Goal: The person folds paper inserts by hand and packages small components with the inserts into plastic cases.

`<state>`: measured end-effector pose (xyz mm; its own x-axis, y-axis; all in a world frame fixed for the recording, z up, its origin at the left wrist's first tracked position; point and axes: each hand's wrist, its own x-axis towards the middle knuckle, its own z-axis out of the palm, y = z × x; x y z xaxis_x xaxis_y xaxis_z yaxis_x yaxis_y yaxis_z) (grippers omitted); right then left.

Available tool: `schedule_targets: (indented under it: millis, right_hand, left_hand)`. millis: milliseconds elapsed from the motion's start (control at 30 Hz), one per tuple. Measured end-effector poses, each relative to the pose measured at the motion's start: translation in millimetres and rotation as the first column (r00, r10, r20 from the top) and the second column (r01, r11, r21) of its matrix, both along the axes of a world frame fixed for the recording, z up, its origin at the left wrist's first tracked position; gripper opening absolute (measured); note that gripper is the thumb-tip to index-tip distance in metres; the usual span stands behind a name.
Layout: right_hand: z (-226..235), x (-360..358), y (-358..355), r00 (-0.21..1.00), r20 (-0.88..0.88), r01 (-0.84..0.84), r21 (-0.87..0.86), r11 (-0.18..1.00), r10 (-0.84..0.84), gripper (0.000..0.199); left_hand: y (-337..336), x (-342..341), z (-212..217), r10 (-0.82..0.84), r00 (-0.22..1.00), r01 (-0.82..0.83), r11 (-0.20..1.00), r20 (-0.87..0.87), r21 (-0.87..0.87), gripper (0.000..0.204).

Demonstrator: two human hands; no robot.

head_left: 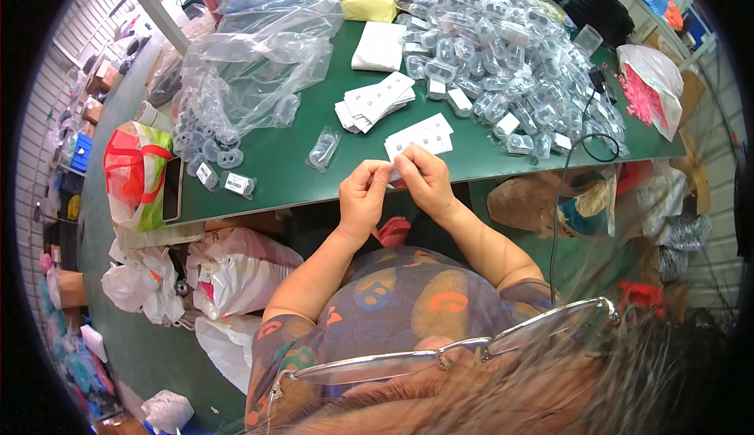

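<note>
pinching a small piece (395, 175) at the front edge of the green table (275, 180), the left hand (364, 196) and right hand (426, 184) mostly hide it, probably light, best taken by its edges, stiffness impossible to tell.

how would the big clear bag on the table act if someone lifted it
The clear bag would probably be floppy, as it lies in loose folds. It looks thin and see-through, so the film itself is likely light. Clear parts crowd its lower edge, so lifting might shift some.
</note>
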<state>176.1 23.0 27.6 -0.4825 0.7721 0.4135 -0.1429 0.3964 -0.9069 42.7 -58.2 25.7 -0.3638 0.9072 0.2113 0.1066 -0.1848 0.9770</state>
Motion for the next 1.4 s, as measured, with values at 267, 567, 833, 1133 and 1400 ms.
schedule_targets:
  millis: [267,567,833,1133,1400]
  right_hand:
    - [12.9,5.1,9.8,0.953,-0.102,-0.303,-0.252,0.919,0.286,0.021]
    - [6.7,0.7,3.0,0.913,-0.299,-0.398,-0.511,0.762,0.276,0.022]
    - [-1.1,-5.0,16.1,0.932,-0.297,-0.343,-0.524,0.78,0.21,0.017]
    - [0.5,-1.2,12.2,0.961,-0.224,-0.252,-0.463,0.85,0.163,0.018]
    - [13.5,4.3,-2.5,0.93,-0.269,-0.355,-0.48,0.803,0.25,0.039]
  left_hand:
    - [8.8,-12.4,-0.8,-0.32,0.933,0.293,0.94,0.162,0.173,0.037]
    - [3.8,-4.1,-1.8,-0.291,0.944,0.283,0.956,0.153,0.071,0.041]
    - [1.0,-13.8,1.5,-0.481,0.875,0.483,0.867,0.047,-0.123,0.038]
    - [1.2,-6.7,0.4,-0.281,0.959,0.281,0.959,0.026,-0.036,0.029]
    - [0.5,-9.8,-9.6,-0.426,0.876,0.406,0.904,0.227,0.13,0.042]
